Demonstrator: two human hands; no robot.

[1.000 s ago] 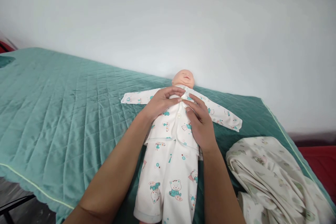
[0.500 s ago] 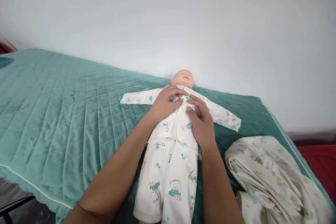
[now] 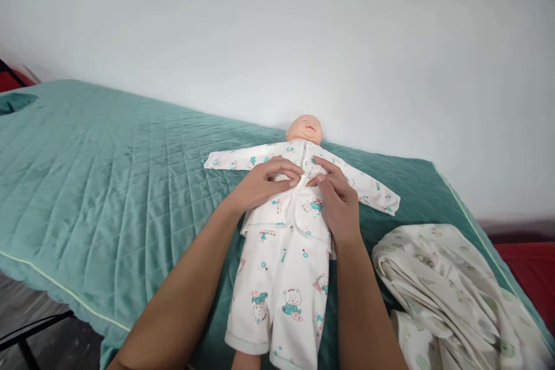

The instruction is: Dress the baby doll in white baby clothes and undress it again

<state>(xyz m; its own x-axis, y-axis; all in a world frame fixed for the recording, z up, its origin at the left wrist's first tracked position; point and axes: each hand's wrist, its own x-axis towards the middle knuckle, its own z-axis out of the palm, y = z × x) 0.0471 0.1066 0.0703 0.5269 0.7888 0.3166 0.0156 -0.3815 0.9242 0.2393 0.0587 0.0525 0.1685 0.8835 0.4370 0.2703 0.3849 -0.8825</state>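
Observation:
A baby doll (image 3: 304, 128) lies on its back, dressed in a white baby shirt (image 3: 310, 213) and matching trousers (image 3: 277, 283) with small animal prints. My left hand (image 3: 269, 182) rests on the shirt's chest, thumb and fingertips closed on the fabric by the front edge, next to a button (image 3: 298, 189). On the other side of the front, my right hand (image 3: 341, 199) has its thumb and a finger pinched at the shirt's edge, its index finger reaching up the chest. The fingers partly cover the front edges. Both sleeves lie stretched outward.
A green quilted cover (image 3: 130, 185) spreads under the doll. To the right lies a crumpled white printed cloth (image 3: 437, 277). A white wall (image 3: 277, 46) rises behind. Something red (image 3: 529, 272) stands beyond the right edge, and a dark metal bar (image 3: 34, 329) shows at lower left.
Both hands have moved down the shirt front from near the collar towards the middle button. The upper chest is now uncovered. The view has shifted slightly.

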